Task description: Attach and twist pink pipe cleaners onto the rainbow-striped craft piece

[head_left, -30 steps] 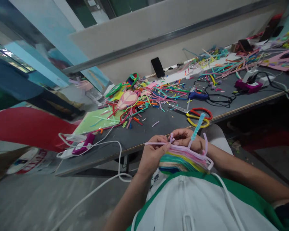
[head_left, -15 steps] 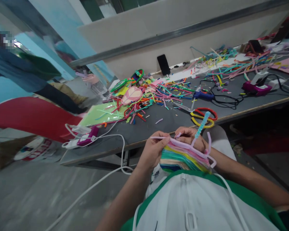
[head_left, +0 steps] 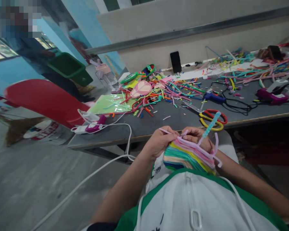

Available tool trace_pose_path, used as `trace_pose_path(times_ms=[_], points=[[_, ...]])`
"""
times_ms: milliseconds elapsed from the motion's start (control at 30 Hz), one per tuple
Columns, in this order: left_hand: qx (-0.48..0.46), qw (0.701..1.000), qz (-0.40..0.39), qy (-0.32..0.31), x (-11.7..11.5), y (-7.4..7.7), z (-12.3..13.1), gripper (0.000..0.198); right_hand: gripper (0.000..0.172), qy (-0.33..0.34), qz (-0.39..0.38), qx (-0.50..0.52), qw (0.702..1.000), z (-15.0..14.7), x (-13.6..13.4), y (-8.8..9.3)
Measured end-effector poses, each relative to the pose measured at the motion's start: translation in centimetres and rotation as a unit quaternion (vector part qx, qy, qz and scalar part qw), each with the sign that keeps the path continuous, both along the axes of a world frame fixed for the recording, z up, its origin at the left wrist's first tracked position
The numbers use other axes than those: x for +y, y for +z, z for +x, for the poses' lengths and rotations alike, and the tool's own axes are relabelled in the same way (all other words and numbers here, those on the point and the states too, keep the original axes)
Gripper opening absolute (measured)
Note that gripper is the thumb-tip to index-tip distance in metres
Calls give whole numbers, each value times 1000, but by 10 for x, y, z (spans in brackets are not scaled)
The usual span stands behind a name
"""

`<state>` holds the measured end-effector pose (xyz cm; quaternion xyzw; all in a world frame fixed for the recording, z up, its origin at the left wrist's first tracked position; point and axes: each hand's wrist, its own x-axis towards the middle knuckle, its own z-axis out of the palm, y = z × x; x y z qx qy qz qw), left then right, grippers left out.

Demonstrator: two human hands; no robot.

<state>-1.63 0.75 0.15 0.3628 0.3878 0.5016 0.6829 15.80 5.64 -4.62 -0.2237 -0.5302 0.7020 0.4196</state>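
Observation:
Over my lap I hold a pipe-cleaner piece (head_left: 188,155) built of stacked bands in pink, yellow, teal, cream and blue. Lilac pipe cleaners run along its top edge, and a turquoise twisted stem (head_left: 211,125) sticks up from it. My left hand (head_left: 162,140) pinches the lilac strand at the left corner, its loose end poking out past the fingers. Close beside it, my right hand (head_left: 195,134) is closed round the top edge, with a short lilac end at its fingertips. The piece hides part of the right hand.
Scissors (head_left: 207,117) with red and yellow handles lie near the table edge, by a blue glue gun (head_left: 214,97). Pipe-cleaner scraps (head_left: 173,93) cover the table's back. A white cable (head_left: 86,183) hangs at left. Beyond the red chair (head_left: 43,99), a person carries a green bin (head_left: 69,69).
The view has swung left, so the table things sit further right. My hands stay on the piece, fingertips slightly shifted at the strand. The person with the green bin shows more fully.

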Motion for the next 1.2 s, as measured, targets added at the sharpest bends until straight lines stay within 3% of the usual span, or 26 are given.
trace_pose_path(times_ms=[200, 433, 600, 867, 1200], points=[[28, 999, -11, 20, 2, -3, 1, 21, 25, 140, -161, 36, 976, 0, 6, 2], [28, 999, -2, 33, -3, -4, 3, 19, 28, 195, -198, 15, 961, 0, 6, 8], [18, 998, -11, 53, -4, -7, 6, 22, 25, 185, -195, -36, 963, 2, 9, 16], [17, 995, -38, 95, -8, -11, 7, 24, 26, 208, -136, -90, 964, 4, 15, 7], [-1, 996, -42, 75, -12, -9, 2, 23, 24, 173, -149, -119, 966, -1, 6, 25]])
